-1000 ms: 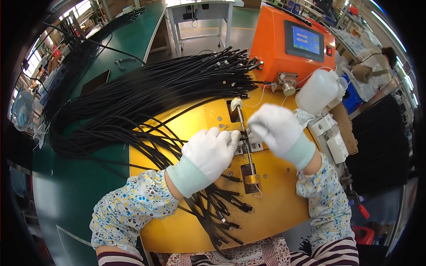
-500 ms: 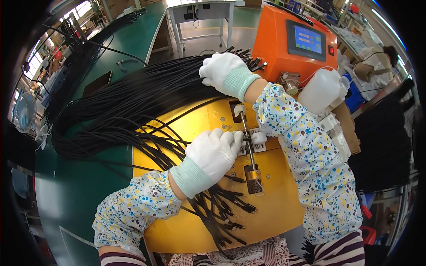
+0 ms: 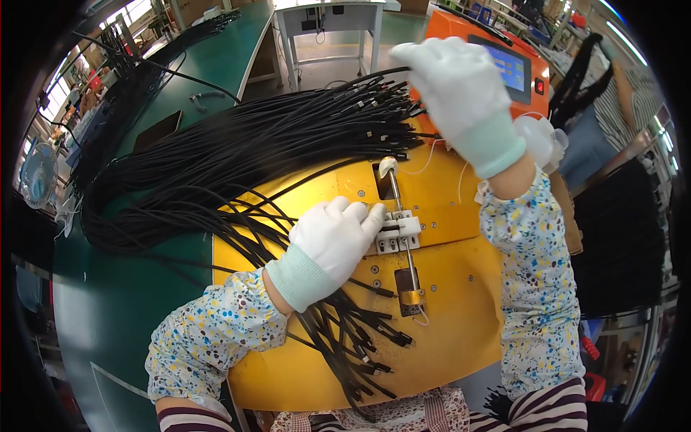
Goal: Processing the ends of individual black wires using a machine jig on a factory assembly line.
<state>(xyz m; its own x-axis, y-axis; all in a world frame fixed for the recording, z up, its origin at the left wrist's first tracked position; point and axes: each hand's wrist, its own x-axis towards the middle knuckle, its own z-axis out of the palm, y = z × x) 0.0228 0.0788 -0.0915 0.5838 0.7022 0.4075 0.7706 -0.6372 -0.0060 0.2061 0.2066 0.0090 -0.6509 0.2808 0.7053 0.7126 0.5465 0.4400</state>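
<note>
My right hand [image 3: 461,90], in a white glove, is raised in front of the orange machine. Its fingers are closed on a black cable [image 3: 385,73], which runs left from them over the large bundle of black cables [image 3: 237,137]. At the white clamp block [image 3: 408,226] on the yellow plate [image 3: 446,324], my gloved left hand [image 3: 332,234] has its fingertips pressed together against the block's left side. What they pinch is hidden. A metal rod [image 3: 395,189] crosses the block. Below my left wrist, several loose cable ends [image 3: 360,327] fan out over the plate.
The orange machine [image 3: 440,25] with a screen [image 3: 509,70] stands behind my right hand. A white plastic bottle [image 3: 536,140] is right of it. On the green table [image 3: 93,288] lie a dark flat device [image 3: 158,131] and the bundle. At the far right, another person [image 3: 612,122] handles dark cables.
My right hand has risen and moved right from the bundle, drawing a cable end up with it. My left hand has shifted slightly left and up at the clamp. Another person has appeared at right.
</note>
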